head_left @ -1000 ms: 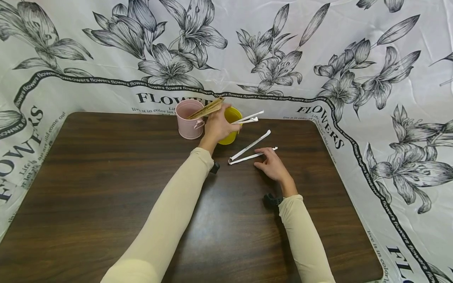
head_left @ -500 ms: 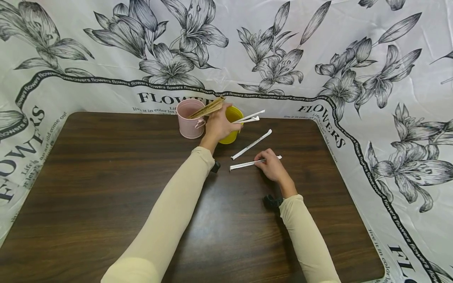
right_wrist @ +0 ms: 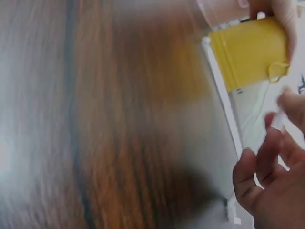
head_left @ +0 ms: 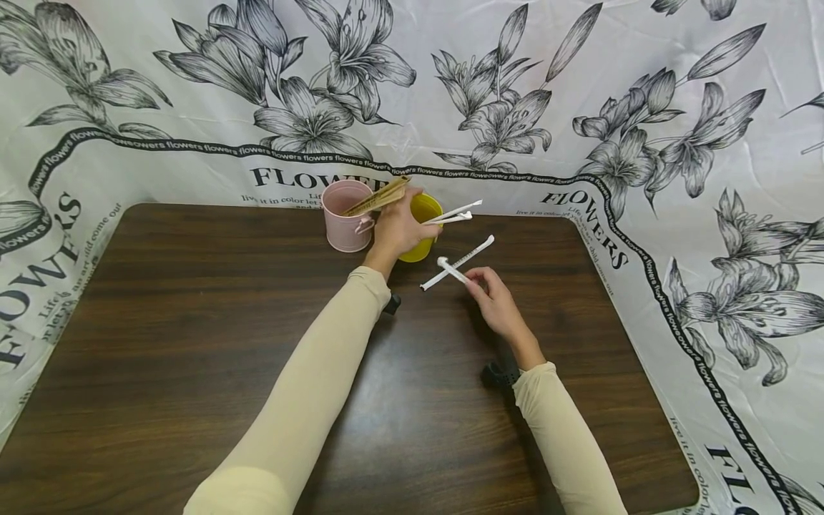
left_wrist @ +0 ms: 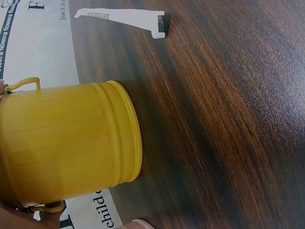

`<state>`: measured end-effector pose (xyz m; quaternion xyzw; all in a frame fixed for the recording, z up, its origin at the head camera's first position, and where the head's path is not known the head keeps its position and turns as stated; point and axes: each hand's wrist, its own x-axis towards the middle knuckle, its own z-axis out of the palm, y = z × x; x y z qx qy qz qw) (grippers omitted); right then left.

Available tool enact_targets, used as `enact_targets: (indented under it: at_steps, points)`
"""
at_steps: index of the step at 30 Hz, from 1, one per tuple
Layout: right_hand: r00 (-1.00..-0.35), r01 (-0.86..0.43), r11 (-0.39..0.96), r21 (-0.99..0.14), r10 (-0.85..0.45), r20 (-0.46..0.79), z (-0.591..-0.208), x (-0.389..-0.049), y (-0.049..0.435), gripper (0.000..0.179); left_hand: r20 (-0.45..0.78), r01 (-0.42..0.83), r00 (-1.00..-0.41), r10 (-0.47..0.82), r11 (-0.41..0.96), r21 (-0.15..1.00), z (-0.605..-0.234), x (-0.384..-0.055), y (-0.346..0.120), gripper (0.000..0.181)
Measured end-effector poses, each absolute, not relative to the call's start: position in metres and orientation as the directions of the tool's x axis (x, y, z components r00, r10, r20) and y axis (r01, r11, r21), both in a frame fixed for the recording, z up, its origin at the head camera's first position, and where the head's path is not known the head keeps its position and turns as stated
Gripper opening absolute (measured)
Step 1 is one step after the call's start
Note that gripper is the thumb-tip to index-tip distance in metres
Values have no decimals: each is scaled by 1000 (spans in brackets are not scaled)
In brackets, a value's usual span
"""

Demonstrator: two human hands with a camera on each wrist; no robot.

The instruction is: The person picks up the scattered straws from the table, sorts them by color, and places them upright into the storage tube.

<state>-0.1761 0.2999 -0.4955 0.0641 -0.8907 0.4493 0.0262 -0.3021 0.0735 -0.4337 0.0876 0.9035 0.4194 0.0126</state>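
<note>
My left hand (head_left: 398, 230) grips the rim of a small yellow bucket (head_left: 418, 252), whose side fills much of the left wrist view. White paper-wrapped straws (head_left: 462, 210) lean out of that bucket over its right side. In front of it, my right hand (head_left: 498, 306) pinches a white paper-wrapped straw (head_left: 454, 272) between thumb and fingers, the far end tilted up. In the head view it crosses over a second wrapped straw (head_left: 481, 246) lying on the table. The right wrist view is blurred; the fingers (right_wrist: 269, 148) there curl around the held straw.
Left of the yellow bucket stands a pink bucket (head_left: 347, 232), with brown paper-wrapped sticks (head_left: 380, 197) leaning out of it towards my left hand. Both buckets are near the back edge of the dark wood table (head_left: 225, 343). A flower-printed cloth (head_left: 450, 86) surrounds the table.
My right hand has picked up the nearer straw from the table and swung its far end up and towards the yellow bucket. The left hand and both buckets stay put.
</note>
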Motion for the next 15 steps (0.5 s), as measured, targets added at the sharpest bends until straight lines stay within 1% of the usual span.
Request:
enact_targets:
  at_steps: [3, 6, 12, 15]
  points:
    - [-992, -122, 474, -872, -28, 124, -487, -175, 296, 28, 55, 149, -985, 165, 642, 752, -433, -302, 73, 89]
    - [-986, -135, 376, -917, 37, 160, -475, -172, 292, 28, 49, 146, -985, 166, 643, 752, -432, -302, 73, 89]
    - [-948, -215, 209, -954, 189, 255, -448, -170, 280, 25, 41, 140, -985, 167, 640, 755, -430, -300, 73, 90]
    - [-917, -287, 116, -951, 252, 308, -435, -170, 273, 17, 40, 142, -984, 171, 638, 757, -431, -300, 74, 90]
